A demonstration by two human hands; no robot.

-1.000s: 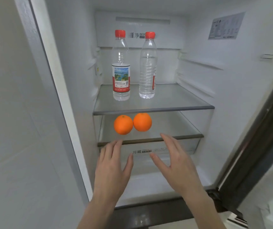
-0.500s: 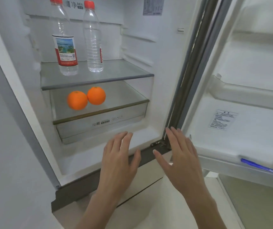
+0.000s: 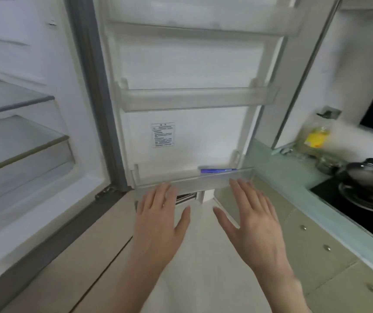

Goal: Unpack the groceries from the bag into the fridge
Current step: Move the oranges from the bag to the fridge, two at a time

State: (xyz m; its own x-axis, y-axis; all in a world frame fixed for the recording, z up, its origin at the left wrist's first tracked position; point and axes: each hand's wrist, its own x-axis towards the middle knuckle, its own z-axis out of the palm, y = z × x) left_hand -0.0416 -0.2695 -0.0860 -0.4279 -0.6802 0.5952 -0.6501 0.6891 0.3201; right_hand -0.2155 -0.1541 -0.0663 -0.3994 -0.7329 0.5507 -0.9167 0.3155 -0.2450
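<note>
Hands empty: left hand (image 3: 158,222) and right hand (image 3: 255,224) spread flat before fridge door (image 3: 192,64) at twelve o'clock; bag unseen, progress unclear.

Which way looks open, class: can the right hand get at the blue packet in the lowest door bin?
Probably yes: the right hand hovers open just before the bin, the blue packet lies beyond its rim, and nothing blocks the open top.

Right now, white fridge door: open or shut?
Open. The white fridge door is swung wide, its clear plastic door racks facing the camera.
</note>
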